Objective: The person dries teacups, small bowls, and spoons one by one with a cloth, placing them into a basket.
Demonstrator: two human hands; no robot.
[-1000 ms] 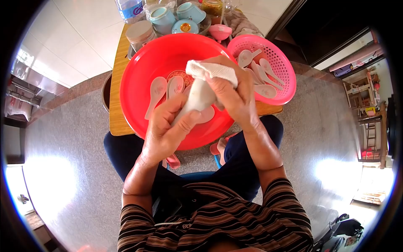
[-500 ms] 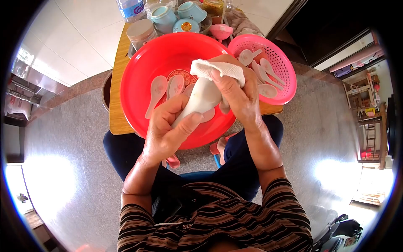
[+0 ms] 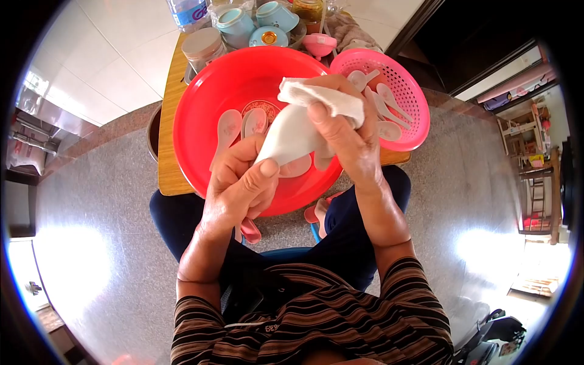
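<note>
My left hand [image 3: 240, 179] pinches the handle end of a white soup spoon [image 3: 286, 137] above the red basin [image 3: 210, 82]. My right hand [image 3: 350, 137] is closed around a white cloth [image 3: 322, 99], which wraps the spoon's bowl end and partly hides it. Several white spoons with pink patterns [image 3: 229, 126] lie inside the basin below my hands, some of them covered by my fingers.
Right of the basin, a pink perforated basket [image 3: 420, 109] holds several white spoons [image 3: 389, 131]. Behind stand blue cups [image 3: 236, 23], a lidded jar [image 3: 204, 47], a pink bowl-like piece [image 3: 320, 45] and a plastic bottle [image 3: 190, 13], on a wooden table [image 3: 173, 176].
My left hand has moved slightly left and down along the spoon's handle. My right hand and the cloth have shifted a little to the right, and the cloth's folds differ.
</note>
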